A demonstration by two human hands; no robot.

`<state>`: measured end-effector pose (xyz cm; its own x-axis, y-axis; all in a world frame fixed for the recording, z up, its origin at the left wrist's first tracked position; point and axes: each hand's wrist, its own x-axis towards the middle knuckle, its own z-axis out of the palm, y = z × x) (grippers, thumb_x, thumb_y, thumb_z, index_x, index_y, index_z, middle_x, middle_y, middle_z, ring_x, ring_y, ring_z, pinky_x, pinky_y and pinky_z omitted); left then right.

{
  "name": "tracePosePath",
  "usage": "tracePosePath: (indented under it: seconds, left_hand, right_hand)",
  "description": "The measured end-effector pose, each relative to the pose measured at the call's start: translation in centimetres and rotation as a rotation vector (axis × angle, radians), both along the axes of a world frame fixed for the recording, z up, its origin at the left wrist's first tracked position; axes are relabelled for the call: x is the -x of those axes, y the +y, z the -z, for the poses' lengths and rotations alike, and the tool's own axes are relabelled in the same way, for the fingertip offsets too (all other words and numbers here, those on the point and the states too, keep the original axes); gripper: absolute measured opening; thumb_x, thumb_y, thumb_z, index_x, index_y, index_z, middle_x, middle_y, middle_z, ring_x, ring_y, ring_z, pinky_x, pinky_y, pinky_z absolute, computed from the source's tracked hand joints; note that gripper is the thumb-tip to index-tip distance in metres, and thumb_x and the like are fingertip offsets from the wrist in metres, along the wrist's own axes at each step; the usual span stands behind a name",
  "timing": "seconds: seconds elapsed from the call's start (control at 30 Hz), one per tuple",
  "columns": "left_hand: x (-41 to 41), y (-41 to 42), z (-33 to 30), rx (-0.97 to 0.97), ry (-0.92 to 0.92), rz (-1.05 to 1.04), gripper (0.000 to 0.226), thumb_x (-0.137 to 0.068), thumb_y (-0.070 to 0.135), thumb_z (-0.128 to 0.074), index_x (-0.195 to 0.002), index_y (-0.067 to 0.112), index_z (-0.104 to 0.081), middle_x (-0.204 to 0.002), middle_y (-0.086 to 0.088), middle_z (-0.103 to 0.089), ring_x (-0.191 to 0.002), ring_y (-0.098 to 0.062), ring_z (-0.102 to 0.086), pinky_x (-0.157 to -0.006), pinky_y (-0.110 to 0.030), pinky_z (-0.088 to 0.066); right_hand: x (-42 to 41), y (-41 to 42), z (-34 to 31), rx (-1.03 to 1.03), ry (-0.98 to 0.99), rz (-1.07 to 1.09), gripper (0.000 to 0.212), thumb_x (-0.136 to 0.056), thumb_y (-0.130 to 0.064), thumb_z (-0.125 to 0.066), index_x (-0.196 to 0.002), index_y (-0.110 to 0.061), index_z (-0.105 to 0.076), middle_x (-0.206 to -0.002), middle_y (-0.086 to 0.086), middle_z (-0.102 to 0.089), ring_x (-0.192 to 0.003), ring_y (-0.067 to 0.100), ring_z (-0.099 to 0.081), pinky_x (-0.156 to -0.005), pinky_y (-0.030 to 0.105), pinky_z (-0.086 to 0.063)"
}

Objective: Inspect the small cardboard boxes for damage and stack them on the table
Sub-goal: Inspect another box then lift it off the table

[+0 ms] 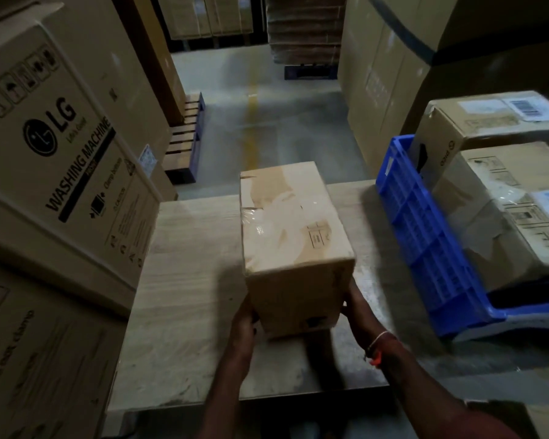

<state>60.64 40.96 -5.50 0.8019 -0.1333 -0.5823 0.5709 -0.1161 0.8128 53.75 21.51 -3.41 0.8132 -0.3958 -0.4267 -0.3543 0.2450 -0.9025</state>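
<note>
The picture is dim and a bit blurry, so you cannot read the small marks on the cardboard box point(293, 236). Its bottom and its far end are hidden from you. The blue crate point(425, 236) on your right runs off the edge of the picture, and so do the boxes in the crate point(501, 217).

Your left hand point(243, 318) grips the near left corner of the cardboard box, with the fingers curled around the edge. Your right hand point(352, 307) holds the near right side, but most of its fingers are tucked behind the box. Both hands are clamped on the box, one on each side.

The box is over the middle of the table point(184, 280). You cannot tell if it touches the table. Its long side points away from you, and the taped face looks up. The big washing machine box point(61, 147) stands to your left.
</note>
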Motion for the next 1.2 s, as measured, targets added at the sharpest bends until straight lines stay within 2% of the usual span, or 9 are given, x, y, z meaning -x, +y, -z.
tracePosePath:
  seconds: [0.17,0.43,0.53,0.6,0.73,0.87,1.0,1.13,1.2]
  left_hand:
    - [-1.2,0.5,-1.2,0.055,-0.122,-0.029,0.03,-0.109,0.039,-0.03,-0.127,0.032,-0.053,-0.117,0.006,-0.067,-0.101,-0.009,-0.063,-0.089,-0.035,-0.051]
    - [-3.4,1.1,-4.1,0.226,-0.218,-0.129,0.052,-0.098,0.055,-0.044,-0.107,0.017,-0.077,-0.098,-0.009,-0.077,-0.097,-0.029,-0.069,-0.095,-0.049,-0.053]
    - [-3.9,2.1,-5.0,0.32,-0.149,0.069,0.084,-0.085,0.082,-0.051,-0.121,0.008,-0.07,-0.117,-0.037,-0.064,-0.11,-0.057,-0.06,-0.093,-0.073,-0.047]
    - [-4.1,2.2,-5.8,0.357,-0.105,0.127,0.093,-0.078,0.088,-0.051,-0.132,0.014,-0.064,-0.13,-0.032,-0.061,-0.12,-0.056,-0.057,-0.099,-0.076,-0.041]
    - [-4.7,1.8,-6.5,0.28,-0.086,0.214,0.097,-0.072,0.095,-0.047,-0.125,0.016,-0.068,-0.129,-0.032,-0.061,-0.117,-0.053,-0.06,-0.1,-0.074,-0.042]
    - [-5.9,0.7,-7.8,0.141,-0.065,0.301,0.096,-0.066,0.099,-0.044,-0.125,0.028,-0.071,-0.124,-0.016,-0.07,-0.117,-0.039,-0.066,-0.107,-0.061,-0.045]
    - [-7.2,0.1,-9.0,-0.002,-0.132,0.336,0.086,-0.078,0.095,-0.029,-0.115,0.033,-0.075,-0.11,-0.009,-0.076,-0.105,-0.031,-0.072,-0.104,-0.056,-0.049]
    - [-7.3,-0.2,-10.0,-0.06,-0.246,0.28,0.073,-0.094,0.079,-0.022,-0.109,0.031,-0.076,-0.102,-0.003,-0.078,-0.099,-0.023,-0.074,-0.1,-0.054,-0.052]
    - [-6.9,-0.4,-10.5,-0.077,-0.329,0.22,0.063,-0.098,0.073,-0.025,-0.112,0.034,-0.073,-0.105,0.003,-0.077,-0.101,-0.016,-0.072,-0.098,-0.05,-0.053]
  right_hand:
    - [-0.5,-0.8,-3.6,0.156,-0.102,-0.135,0.057,-0.096,-0.076,-0.02,-0.143,-0.059,-0.048,-0.142,-0.031,-0.055,-0.135,-0.006,-0.046,-0.116,0.046,-0.034]
    - [1.0,0.8,-7.5,0.163,-0.327,-0.094,0.048,-0.103,-0.043,-0.023,-0.136,-0.044,-0.058,-0.128,-0.036,-0.063,-0.124,-0.011,-0.055,-0.097,0.012,-0.047]
    - [1.1,0.9,-7.7,0.306,-0.344,-0.078,0.058,-0.098,-0.072,-0.027,-0.138,-0.042,-0.057,-0.128,-0.022,-0.065,-0.123,0.017,-0.061,-0.101,0.045,-0.051]
    - [0.9,0.8,-7.6,0.368,-0.326,-0.081,0.059,-0.089,-0.086,-0.029,-0.13,-0.053,-0.056,-0.116,-0.023,-0.063,-0.114,0.031,-0.059,-0.096,0.06,-0.051]
    - [0.0,0.8,-8.1,0.315,-0.312,-0.087,0.041,-0.086,-0.085,-0.034,-0.113,-0.065,-0.058,-0.102,-0.022,-0.064,-0.102,0.031,-0.062,-0.093,0.058,-0.054]
    - [-1.5,-0.2,-8.1,0.17,-0.198,-0.144,0.051,-0.097,-0.073,-0.032,-0.112,-0.043,-0.071,-0.104,0.01,-0.075,-0.097,0.031,-0.074,-0.092,0.061,-0.057]
    - [-3.2,-1.8,-8.2,0.176,-0.097,-0.199,0.051,-0.096,-0.071,-0.029,-0.12,-0.044,-0.065,-0.108,-0.012,-0.077,-0.099,0.008,-0.073,-0.1,0.052,-0.054]
    - [-3.9,-3.0,-8.5,0.514,-0.143,-0.151,0.069,-0.095,-0.075,-0.041,-0.157,-0.046,-0.029,-0.162,-0.007,-0.038,-0.144,0.012,-0.043,-0.116,0.05,-0.039]
    - [-3.9,-2.9,-8.9,0.758,-0.229,-0.228,0.075,-0.097,-0.067,-0.039,-0.162,-0.039,-0.016,-0.17,-0.012,-0.013,-0.156,0.008,-0.014,-0.125,0.035,-0.018]
